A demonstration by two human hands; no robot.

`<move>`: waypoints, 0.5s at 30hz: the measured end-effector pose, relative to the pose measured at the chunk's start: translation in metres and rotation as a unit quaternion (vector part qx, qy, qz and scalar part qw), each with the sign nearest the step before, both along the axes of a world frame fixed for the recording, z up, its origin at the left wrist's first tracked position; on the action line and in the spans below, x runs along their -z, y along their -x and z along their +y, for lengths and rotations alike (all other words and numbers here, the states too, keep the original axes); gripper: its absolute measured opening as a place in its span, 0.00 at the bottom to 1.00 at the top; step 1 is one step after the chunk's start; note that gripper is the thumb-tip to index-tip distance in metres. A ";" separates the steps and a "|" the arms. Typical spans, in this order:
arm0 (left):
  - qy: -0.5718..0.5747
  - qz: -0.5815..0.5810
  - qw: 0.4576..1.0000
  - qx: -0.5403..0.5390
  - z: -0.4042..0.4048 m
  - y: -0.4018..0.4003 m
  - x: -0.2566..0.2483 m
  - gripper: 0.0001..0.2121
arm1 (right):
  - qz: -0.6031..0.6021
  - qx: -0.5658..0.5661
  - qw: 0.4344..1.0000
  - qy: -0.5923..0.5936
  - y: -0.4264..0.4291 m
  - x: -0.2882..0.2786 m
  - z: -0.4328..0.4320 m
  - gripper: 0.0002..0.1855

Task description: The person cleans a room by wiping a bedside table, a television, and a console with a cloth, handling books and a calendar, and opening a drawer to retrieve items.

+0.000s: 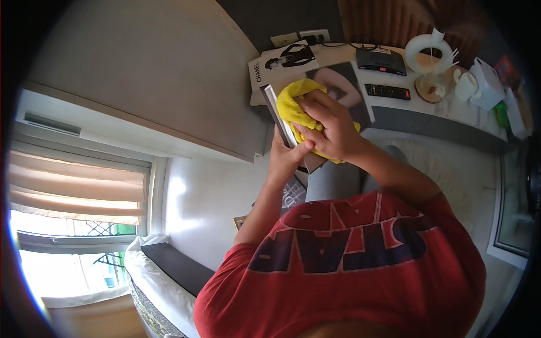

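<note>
My left hand grips the lower left edge of a thick book-shaped object, its thumb on the front. A photo of a figure covers that front, and a white band runs along the side. My right hand clutches a yellow cloth and presses it against the cover. Part of the cover is hidden behind cloth and fingers. Behind it, a white Chanel book or box with a black-and-white photo lies on the marble-look counter.
On the counter are a black set-top box or router, a remote control, a ring-shaped white vase and a white tissue box. A dark printed item sits below my left forearm. A window blind hangs at left.
</note>
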State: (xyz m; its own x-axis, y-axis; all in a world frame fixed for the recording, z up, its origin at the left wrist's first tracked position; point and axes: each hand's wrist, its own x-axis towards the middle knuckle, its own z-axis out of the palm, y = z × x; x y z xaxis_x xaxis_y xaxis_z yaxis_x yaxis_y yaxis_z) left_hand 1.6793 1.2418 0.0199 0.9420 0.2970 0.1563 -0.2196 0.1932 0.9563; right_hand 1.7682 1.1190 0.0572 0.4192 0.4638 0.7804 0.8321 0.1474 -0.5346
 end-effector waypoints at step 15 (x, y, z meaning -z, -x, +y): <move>-0.080 0.036 0.996 0.018 0.010 0.040 -0.033 0.31 | 0.248 0.299 0.918 -0.074 -0.122 0.049 -0.048 0.20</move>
State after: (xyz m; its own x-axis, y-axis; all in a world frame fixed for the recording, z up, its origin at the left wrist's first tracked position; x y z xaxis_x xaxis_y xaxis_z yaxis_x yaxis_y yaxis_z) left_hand 1.6389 1.2516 0.0533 0.9620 0.2398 0.1304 -0.1446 0.0426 0.9886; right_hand 1.8898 1.0705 0.0082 0.8857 -0.0612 0.4603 0.4471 -0.1550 -0.8810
